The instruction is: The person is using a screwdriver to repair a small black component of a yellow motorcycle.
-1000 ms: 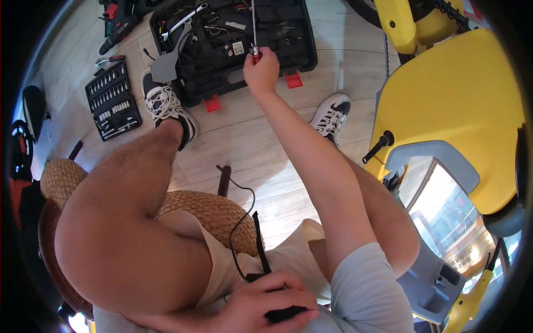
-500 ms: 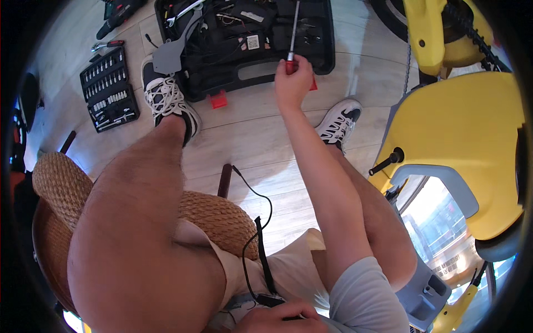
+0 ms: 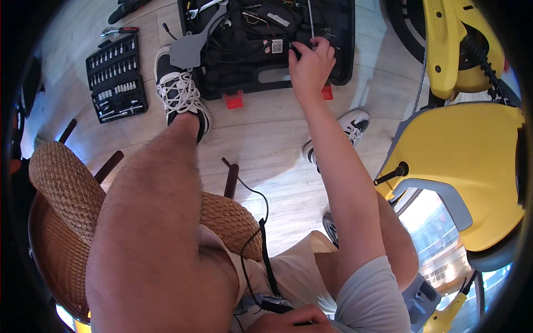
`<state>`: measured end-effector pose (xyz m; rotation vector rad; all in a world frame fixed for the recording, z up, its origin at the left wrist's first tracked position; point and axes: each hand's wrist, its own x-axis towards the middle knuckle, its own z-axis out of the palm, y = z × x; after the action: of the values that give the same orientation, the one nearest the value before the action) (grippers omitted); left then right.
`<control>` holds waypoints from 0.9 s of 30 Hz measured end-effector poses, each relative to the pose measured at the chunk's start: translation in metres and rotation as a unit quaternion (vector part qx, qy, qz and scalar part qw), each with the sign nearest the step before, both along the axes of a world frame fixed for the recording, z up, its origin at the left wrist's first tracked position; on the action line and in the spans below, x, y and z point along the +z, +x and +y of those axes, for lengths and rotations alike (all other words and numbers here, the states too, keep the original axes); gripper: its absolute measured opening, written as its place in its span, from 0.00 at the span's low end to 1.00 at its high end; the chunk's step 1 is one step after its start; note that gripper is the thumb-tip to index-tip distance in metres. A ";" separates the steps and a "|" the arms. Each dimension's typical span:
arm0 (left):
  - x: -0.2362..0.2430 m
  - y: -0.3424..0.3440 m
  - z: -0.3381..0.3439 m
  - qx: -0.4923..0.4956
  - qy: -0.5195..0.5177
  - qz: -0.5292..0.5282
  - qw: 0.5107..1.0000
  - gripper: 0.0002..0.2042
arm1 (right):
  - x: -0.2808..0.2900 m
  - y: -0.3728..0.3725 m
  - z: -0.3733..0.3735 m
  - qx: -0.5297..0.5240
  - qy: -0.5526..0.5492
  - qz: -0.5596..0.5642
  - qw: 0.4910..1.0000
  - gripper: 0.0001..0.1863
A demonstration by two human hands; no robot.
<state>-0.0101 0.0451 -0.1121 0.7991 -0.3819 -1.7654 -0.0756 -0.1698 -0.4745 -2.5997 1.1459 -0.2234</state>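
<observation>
My right hand (image 3: 312,66) reaches into the black tool case (image 3: 222,86) on the floor, its thumb spread away from the fingers. The thin metal shaft of a screwdriver (image 3: 310,19) runs away from my fingertips and lies in the case. Its handle is hidden by the hand. Low in front of my lap, my left hand (image 3: 297,321) is curled by a small black device with a cable (image 3: 276,305). What its fingers close on is mostly hidden. In the case are a wrench (image 3: 208,7), cables and a grey flat plate (image 3: 187,51) at its left edge.
A socket set (image 3: 116,77) lies open left of my shoe (image 3: 180,94), with a red-handled ratchet (image 3: 120,31) beyond it. A yellow machine (image 3: 461,155) with a wheel stands close on the right. A woven stool (image 3: 64,188) is at lower left.
My right hand has pushed forward into the case and its thumb has come away from the fingers; the screwdriver's red handle no longer shows. The view has shifted, and my right foot has drawn back.
</observation>
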 end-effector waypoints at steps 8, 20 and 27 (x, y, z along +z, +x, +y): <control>0.000 0.005 0.002 0.021 0.014 -0.005 1.000 0.07 | -0.017 0.026 -0.004 0.008 -0.051 0.118 0.992 0.10; 0.009 -0.003 0.009 0.018 0.008 -0.021 1.000 0.07 | 0.023 -0.005 0.004 -0.020 -0.015 -0.072 0.997 0.07; 0.038 -0.029 0.014 0.058 -0.004 -0.074 0.996 0.07 | 0.143 -0.009 0.022 -0.101 0.103 -0.270 0.952 0.08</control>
<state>-0.0395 0.0593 -0.0742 0.9317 -0.4319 -1.6011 -0.0842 -0.1479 -0.3320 -2.0480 1.1466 -0.7615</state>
